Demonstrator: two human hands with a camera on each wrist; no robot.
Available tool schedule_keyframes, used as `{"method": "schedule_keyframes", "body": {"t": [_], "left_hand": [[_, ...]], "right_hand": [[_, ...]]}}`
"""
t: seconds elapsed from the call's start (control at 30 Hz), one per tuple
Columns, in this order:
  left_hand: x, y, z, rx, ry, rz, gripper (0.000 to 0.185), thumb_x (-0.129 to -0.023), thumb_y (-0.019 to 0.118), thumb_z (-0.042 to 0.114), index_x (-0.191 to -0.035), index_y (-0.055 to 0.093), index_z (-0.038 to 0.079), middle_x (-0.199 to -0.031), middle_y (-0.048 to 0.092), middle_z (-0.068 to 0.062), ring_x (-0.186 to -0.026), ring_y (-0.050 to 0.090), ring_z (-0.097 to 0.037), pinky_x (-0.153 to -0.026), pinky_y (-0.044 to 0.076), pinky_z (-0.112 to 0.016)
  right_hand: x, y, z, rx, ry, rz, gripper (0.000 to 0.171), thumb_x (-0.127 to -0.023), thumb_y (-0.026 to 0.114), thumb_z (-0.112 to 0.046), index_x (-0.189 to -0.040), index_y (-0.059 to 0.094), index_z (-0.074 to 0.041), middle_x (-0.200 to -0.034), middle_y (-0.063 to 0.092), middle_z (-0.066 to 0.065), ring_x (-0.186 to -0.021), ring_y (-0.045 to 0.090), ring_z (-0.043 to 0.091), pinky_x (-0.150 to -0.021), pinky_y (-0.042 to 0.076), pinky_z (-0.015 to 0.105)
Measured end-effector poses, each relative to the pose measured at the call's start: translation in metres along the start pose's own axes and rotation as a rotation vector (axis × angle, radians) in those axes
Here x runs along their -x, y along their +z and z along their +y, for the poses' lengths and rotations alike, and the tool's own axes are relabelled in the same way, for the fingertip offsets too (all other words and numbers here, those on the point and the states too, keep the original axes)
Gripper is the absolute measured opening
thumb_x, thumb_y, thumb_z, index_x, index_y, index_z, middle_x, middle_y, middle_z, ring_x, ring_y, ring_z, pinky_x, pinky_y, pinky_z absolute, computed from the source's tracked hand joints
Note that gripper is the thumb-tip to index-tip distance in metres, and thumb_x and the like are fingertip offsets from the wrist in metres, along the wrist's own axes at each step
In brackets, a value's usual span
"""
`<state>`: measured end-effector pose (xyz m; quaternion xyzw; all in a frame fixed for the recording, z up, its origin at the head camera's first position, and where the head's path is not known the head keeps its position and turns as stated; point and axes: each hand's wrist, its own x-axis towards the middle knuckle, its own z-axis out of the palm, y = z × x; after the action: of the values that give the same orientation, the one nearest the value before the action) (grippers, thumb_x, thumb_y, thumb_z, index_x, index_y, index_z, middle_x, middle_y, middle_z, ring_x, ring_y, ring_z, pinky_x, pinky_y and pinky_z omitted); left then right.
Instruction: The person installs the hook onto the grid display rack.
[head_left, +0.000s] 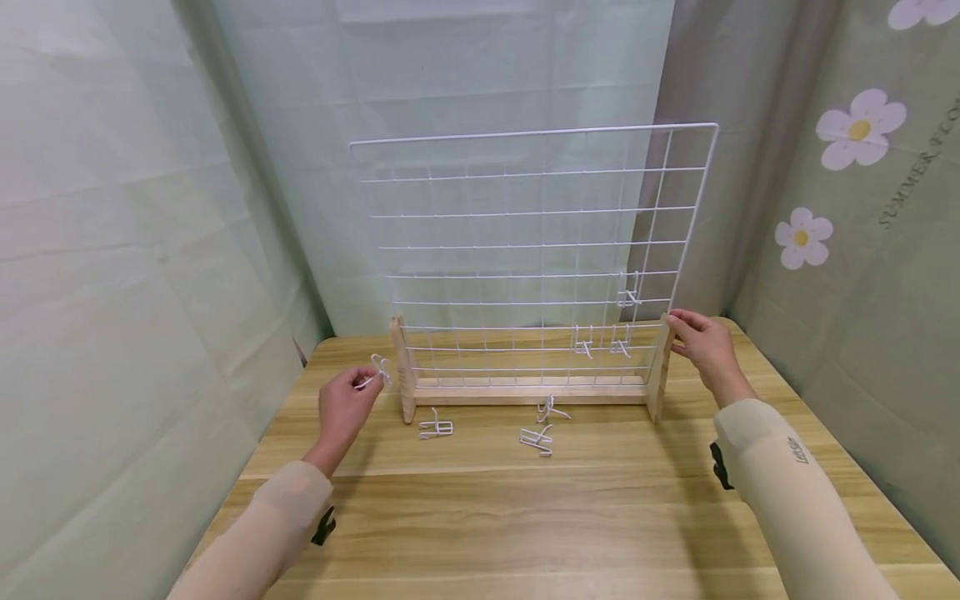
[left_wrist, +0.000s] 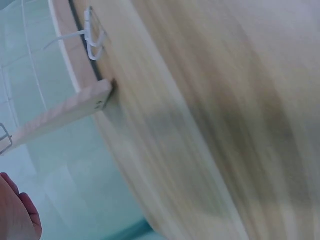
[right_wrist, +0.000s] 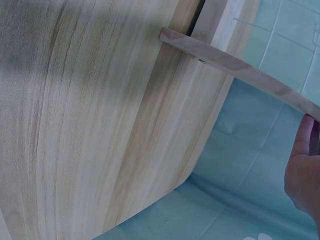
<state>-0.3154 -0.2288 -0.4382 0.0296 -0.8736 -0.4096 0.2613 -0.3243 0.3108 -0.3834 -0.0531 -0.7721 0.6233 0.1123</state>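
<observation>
Fingers (head_left: 358,385) of the left hand (head_left: 341,410) curl and pinch a small white wire hook (head_left: 377,370), holding it up off the wooden table (head_left: 480,517), just to the 9 o'clock side of the stand's left post (head_left: 403,368). It looks lifted so it can meet the wires.

Three more hooks lie loose on the table near the stand's front: one (head_left: 436,428) at 7 o'clock from the stand's middle, and two (head_left: 537,439) (head_left: 551,408) at about 6 o'clock.

Farther out, the right hand (head_left: 701,342) curls its fingers round the top of the right post (head_left: 660,367), likely to keep the stand from tipping.

Behind, the white wire grid (head_left: 525,250) stands upright in the wooden base (head_left: 528,390). It holds three hooks (head_left: 600,342) low toward 4 o'clock, with one (head_left: 628,293) higher than the rest.
</observation>
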Motion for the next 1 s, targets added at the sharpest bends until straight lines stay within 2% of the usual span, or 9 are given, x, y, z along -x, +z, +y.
{"method": "schedule_keyframes", "body": {"t": [0.33,0.53,0.7,0.9,1.0], "left_hand": [[-0.003,0.015,0.030,0.022,0.041,0.086,0.009,-0.083,0.070,0.016,-0.083,0.073,0.008,-0.074,0.069,-0.004,-0.067,0.058,-0.016,-0.061,0.043,-0.027],[-0.004,0.025,0.050,0.020,0.050,0.102,0.011,-0.083,0.068,0.018,-0.083,0.071,0.007,-0.078,0.069,-0.007,-0.070,0.060,-0.022,-0.064,0.043,-0.035],[-0.006,0.034,0.063,-0.002,0.058,0.120,0.013,-0.084,0.067,0.020,-0.082,0.070,0.008,-0.078,0.069,-0.007,-0.071,0.061,-0.025,-0.064,0.042,-0.039],[-0.005,0.040,0.078,-0.018,0.068,0.156,0.011,-0.084,0.067,0.018,-0.081,0.070,0.008,-0.078,0.071,-0.008,-0.070,0.063,-0.027,-0.064,0.044,-0.043],[-0.005,0.043,0.085,-0.031,0.083,0.176,0.011,-0.084,0.067,0.018,-0.080,0.070,0.008,-0.077,0.071,-0.008,-0.070,0.064,-0.028,-0.068,0.044,-0.045]], "right_hand": [[0.000,0.001,0.000,0.014,0.019,0.003,0.056,-0.103,0.050,-0.036,-0.143,0.047,0.003,-0.136,0.050,0.016,-0.117,0.053,0.019,-0.098,0.047,0.037],[0.001,0.001,-0.001,0.013,0.015,0.000,0.057,-0.103,0.050,-0.037,-0.143,0.047,0.003,-0.136,0.049,0.016,-0.121,0.052,0.024,-0.101,0.044,0.043],[0.002,0.001,-0.002,0.007,0.010,-0.006,0.057,-0.104,0.049,-0.036,-0.144,0.045,0.004,-0.138,0.048,0.018,-0.124,0.051,0.027,-0.101,0.043,0.045],[0.002,0.001,-0.002,0.015,0.012,-0.007,0.057,-0.103,0.050,-0.036,-0.144,0.046,0.004,-0.136,0.049,0.016,-0.120,0.053,0.022,-0.100,0.045,0.041],[0.002,0.001,-0.002,0.021,0.018,-0.004,0.057,-0.103,0.051,-0.037,-0.143,0.046,0.004,-0.136,0.050,0.016,-0.118,0.053,0.021,-0.099,0.046,0.038]]}}
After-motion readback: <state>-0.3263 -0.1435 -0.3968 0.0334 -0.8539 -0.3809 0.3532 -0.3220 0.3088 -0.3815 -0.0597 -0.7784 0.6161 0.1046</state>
